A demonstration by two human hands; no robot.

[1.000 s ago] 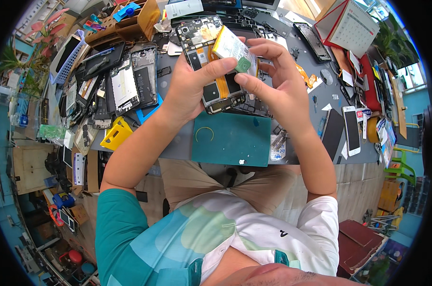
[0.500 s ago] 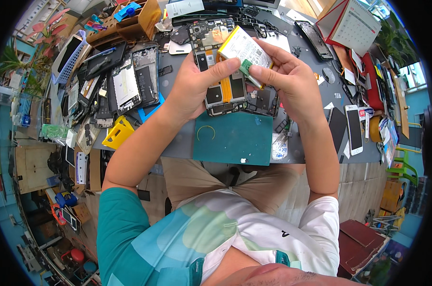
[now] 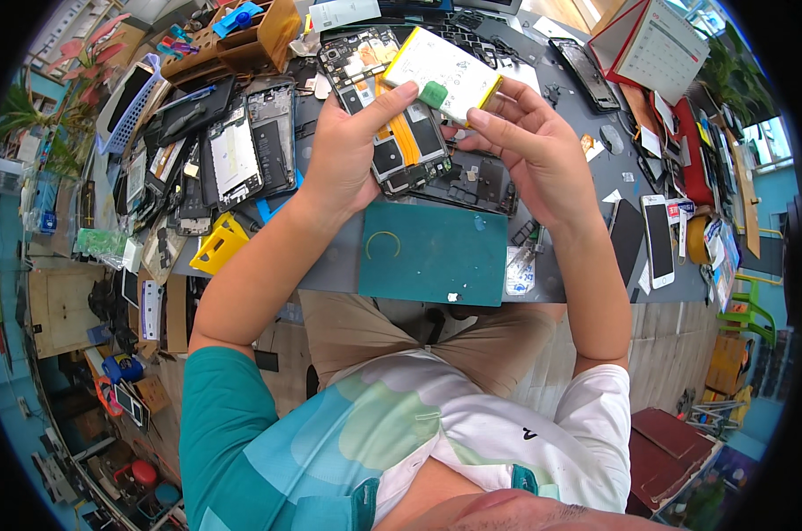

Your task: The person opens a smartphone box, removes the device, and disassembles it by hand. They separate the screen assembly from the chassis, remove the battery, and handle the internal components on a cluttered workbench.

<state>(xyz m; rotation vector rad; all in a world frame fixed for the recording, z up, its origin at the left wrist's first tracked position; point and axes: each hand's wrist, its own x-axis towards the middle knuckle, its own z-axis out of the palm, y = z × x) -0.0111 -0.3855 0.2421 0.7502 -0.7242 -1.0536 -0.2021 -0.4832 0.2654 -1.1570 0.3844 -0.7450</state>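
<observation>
My left hand point(image 3: 343, 159) is closed around an opened phone body point(image 3: 407, 146), whose circuit board and orange flex cables are exposed. Its thumb rests at the lower left corner of a white phone battery point(image 3: 450, 64) with yellow edges, held over the phone's upper right. At the battery's right end, the thumb and fingers of my right hand point(image 3: 547, 155) grip it. A green tab point(image 3: 434, 95) lies against the battery's lower edge between my thumbs. Below the hands is a teal mat point(image 3: 432, 257) with a thin yellow ring-shaped strand point(image 3: 383, 246) on it.
Stripped phones and parts point(image 3: 233, 155) are heaped at the left, beside a yellow holder point(image 3: 219, 245). Another phone frame point(image 3: 481, 181) lies under my hands. On the right are a white phone point(image 3: 658, 241), a desk calendar point(image 3: 653, 53) and a red case point(image 3: 691, 150).
The phone body has shifted up and left and tilted. The battery has turned to lie more crosswise, and my right thumb has moved off the green tab to the battery's right end.
</observation>
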